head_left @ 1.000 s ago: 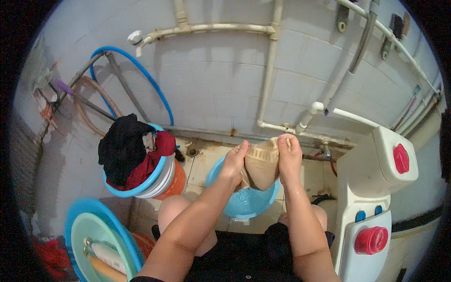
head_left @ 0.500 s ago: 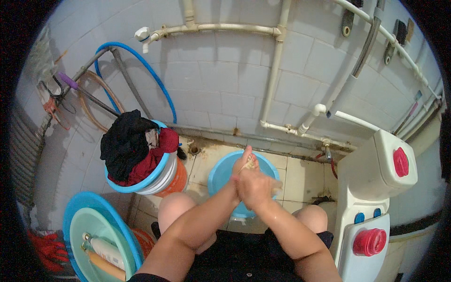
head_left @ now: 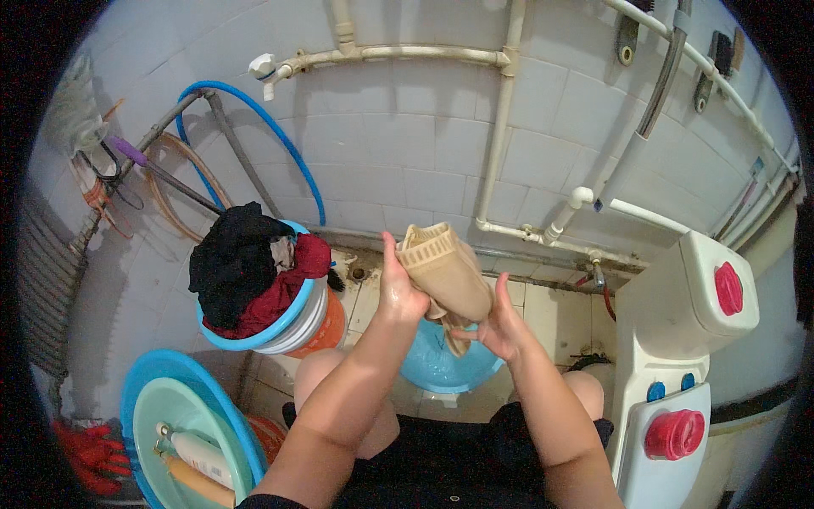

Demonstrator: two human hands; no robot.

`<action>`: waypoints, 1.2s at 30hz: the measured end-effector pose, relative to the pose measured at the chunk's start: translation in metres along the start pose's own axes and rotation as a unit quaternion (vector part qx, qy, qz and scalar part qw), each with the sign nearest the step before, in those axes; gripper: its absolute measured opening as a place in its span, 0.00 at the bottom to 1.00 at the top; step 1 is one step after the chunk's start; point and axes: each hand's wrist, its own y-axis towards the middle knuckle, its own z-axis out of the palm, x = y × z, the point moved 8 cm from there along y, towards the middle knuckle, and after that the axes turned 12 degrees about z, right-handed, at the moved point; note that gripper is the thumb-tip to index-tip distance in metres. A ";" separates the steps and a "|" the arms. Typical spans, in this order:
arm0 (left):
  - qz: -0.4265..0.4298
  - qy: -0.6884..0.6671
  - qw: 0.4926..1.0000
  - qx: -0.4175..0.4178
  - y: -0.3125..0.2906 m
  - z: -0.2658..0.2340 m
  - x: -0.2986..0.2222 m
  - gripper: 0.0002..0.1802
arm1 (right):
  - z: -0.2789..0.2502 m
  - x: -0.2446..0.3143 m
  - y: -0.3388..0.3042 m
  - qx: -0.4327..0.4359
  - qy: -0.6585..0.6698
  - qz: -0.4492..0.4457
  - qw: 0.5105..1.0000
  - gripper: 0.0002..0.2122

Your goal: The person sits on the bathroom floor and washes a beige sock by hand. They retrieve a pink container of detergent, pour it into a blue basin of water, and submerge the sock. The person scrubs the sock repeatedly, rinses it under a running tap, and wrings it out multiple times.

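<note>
Between my two hands hangs a wet-looking beige sock [head_left: 448, 273] with a ribbed band at its upper end, held over the blue basin [head_left: 451, 370]. My left hand [head_left: 402, 287] grips its left side, with one finger or thumb standing upright along the band. At the lower right end, my right hand [head_left: 502, 326] takes hold with its fingertips, the thumb raised. A smaller fold of beige cloth dangles below, just above the basin. Water shows in that basin, which rests on the tiled floor between my knees.
On the left, black and dark red clothes [head_left: 246, 276] are heaped in a blue-rimmed tub on buckets. Nearer, a green basin [head_left: 151, 407] holds bottles. A white tank-like unit with a red knob [head_left: 674, 434] stands right. Pipes [head_left: 407, 54] and a blue hose [head_left: 284, 136] line the wall.
My hands were clasped together over the basin, squeezing pale cloth. Now they are apart and raised slightly, with the beige sock spread out between them.
</note>
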 end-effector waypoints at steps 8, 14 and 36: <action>-0.013 0.049 0.999 0.004 -0.006 -0.008 0.017 0.39 | -0.001 0.041 -0.005 -0.057 -0.012 -0.244 0.968 0.24; -0.171 0.045 0.983 0.046 -0.023 -0.007 0.041 0.34 | 0.000 0.084 -0.051 -0.294 -0.241 -0.450 0.808 0.08; -0.144 -0.282 0.928 0.195 -0.001 -0.042 0.121 0.22 | 0.031 0.058 -0.016 -0.364 -0.498 -0.380 0.689 0.15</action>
